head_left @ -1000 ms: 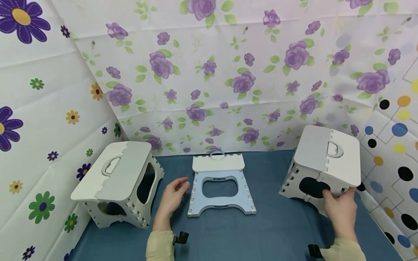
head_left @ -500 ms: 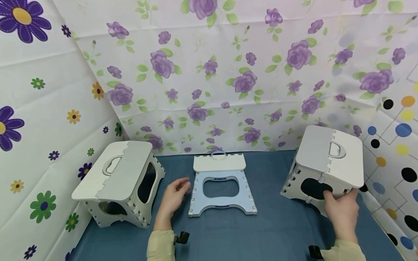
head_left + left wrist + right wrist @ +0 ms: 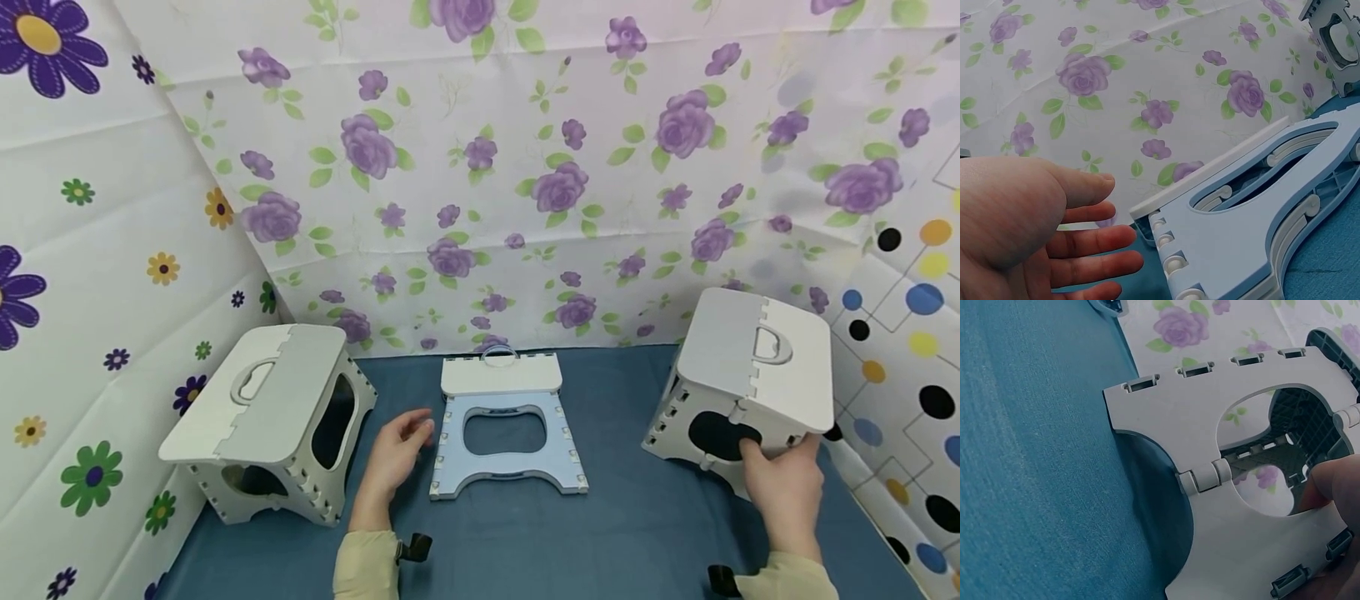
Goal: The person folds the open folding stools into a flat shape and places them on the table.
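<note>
On the right stands an unfolded grey-and-white folding stool point(image 3: 750, 358) with a carry handle on its top. My right hand point(image 3: 783, 483) grips its near side panel, the thumb in the oval opening; the right wrist view shows that hinged panel point(image 3: 1279, 531) close up, most of the hand out of frame. In the middle a light blue folding stool point(image 3: 510, 483) lies folded flat, its white part toward the wall. My left hand point(image 3: 397, 450) hovers just left of it, fingers loosely bent and holding nothing. In the left wrist view its fingertips are apart from the blue stool point(image 3: 1222, 250).
A second unfolded grey-and-white stool point(image 3: 262, 392) stands at the left, close to my left forearm. Blue cloth point(image 3: 525, 550) covers the table. A rose-patterned sheet point(image 3: 480, 208) hangs behind, with patterned sheets on both sides.
The head view shifts very slightly. Both hands and all the stools keep their places.
</note>
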